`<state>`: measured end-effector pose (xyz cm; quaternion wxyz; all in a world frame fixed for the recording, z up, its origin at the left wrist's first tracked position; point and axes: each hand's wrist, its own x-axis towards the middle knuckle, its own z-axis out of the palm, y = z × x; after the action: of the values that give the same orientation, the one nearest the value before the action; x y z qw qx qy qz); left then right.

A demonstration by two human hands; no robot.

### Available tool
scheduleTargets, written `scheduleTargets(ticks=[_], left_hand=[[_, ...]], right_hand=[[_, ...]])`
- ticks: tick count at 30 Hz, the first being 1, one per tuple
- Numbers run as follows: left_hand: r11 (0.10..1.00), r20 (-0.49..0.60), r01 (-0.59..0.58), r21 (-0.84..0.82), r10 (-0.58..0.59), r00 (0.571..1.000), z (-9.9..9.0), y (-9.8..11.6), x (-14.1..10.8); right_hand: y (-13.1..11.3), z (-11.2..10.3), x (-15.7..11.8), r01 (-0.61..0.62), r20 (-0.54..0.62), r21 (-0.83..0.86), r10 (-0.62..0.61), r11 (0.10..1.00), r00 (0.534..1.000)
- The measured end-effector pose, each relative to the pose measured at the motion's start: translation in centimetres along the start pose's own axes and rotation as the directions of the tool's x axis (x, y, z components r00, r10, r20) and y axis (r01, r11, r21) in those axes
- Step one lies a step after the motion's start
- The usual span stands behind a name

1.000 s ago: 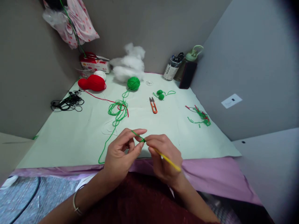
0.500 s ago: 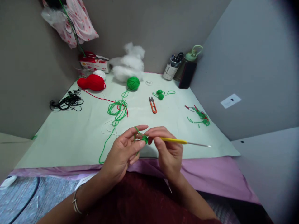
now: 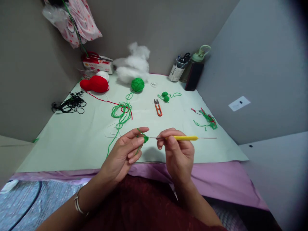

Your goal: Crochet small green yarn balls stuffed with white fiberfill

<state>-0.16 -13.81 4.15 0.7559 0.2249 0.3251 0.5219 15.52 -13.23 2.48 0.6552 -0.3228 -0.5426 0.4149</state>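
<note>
Between the thumb and fingers of my left hand is a small green crochet piece, and green yarn loops over the raised index finger. My right hand is closed round the yellow handle of a double-ended crochet hook. The hook's thin metal shaft reaches left to the edge of the crochet piece; its tip is too small to make out. From my left hand the working yarn trails to a loose green tangle and a green yarn ball.
Orange thread snips lie mid-table beyond my hands, near two small green balls. Yarn scraps lie at the right. Red yarn, black cord and white stuffing sit farther left and back. A bottle stands at the back right.
My hands have drawn apart: the right with the hook has moved right, the left slightly left with the crochet piece. Bare hook shaft now shows between them.
</note>
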Motion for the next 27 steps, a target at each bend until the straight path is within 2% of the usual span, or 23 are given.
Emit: scheduleTargets(ticks=[5, 9, 12, 18, 23, 27], left_hand=[[0.989, 0.014, -0.049, 0.142, 0.047, 0.999, 0.1, -0.5, -0.4], [0.978, 0.012, -0.078, 0.192, 0.077, 0.997, 0.1, -0.4, -0.5], [0.969, 0.021, -0.107, 0.222, 0.105, 0.994, 0.0, -0.2, -0.5], [0.927, 0.032, -0.201, 0.316, 0.202, 0.979, -0.7, -0.7, -0.5], [0.869, 0.019, -0.236, 0.435, 0.253, 0.967, -0.8, -0.8, -0.7], [0.854, -0.008, -0.241, 0.461, 0.276, 0.961, -0.6, -0.8, -0.9]], right_hand=[[0.4, 0.3, -0.2, -0.059, 0.069, 0.014, 0.058, 0.998, 0.996], [0.4, -0.2, -0.2, -0.15, 0.094, 0.153, 0.137, 0.977, 0.986], [0.0, -0.4, -0.2, -0.133, 0.112, 0.158, 0.116, 0.979, 0.987], [-1.2, -0.8, -0.8, 0.076, 0.193, -0.156, -0.045, 0.985, 0.98], [-1.4, -0.7, -1.0, 0.353, 0.307, -0.345, -0.25, 0.87, 0.918], [-1.4, -0.5, -0.7, 0.425, 0.351, -0.397, -0.293, 0.813, 0.889]])
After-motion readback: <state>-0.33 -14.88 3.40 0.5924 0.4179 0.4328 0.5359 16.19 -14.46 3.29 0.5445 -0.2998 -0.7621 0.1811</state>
